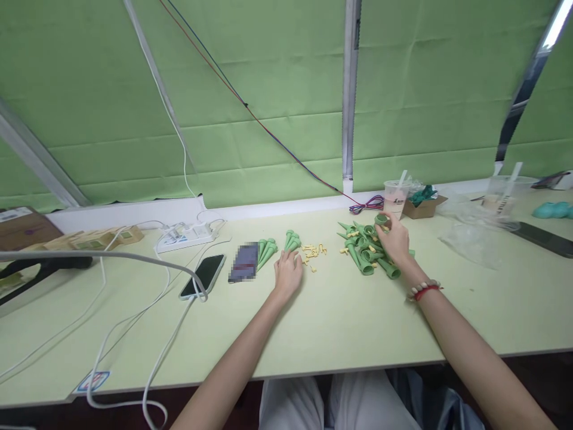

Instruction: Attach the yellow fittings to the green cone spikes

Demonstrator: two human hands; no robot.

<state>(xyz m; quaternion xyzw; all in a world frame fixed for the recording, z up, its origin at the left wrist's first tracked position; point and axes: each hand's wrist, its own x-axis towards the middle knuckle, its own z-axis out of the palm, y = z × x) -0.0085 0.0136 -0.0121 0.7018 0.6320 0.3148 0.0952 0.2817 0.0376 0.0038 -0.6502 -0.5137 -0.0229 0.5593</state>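
My right hand [396, 240] pinches a green cone-shaped plastic piece [381, 220], its round open end upward, above a heap of similar hollow green cones [367, 255]. Small yellow bits lie among that heap. My left hand [289, 272] rests palm down on the table, fingers slightly apart. Its fingertips are at the narrow lower end of a bundle of green pieces [292, 240], partly covering it. Another green bundle [267, 252] lies to the left of that hand. Just right of it is a scatter of small yellow plastic parts [314, 251].
A phone [208, 275] and a blurred dark rectangle [244, 261] lie left, among white cables and a power strip [185, 237]. At the back right stand a drink cup [394, 200] and a small cardboard box [423, 207]. Further right are a plastic bag [472, 242] and a dark phone [544, 237].
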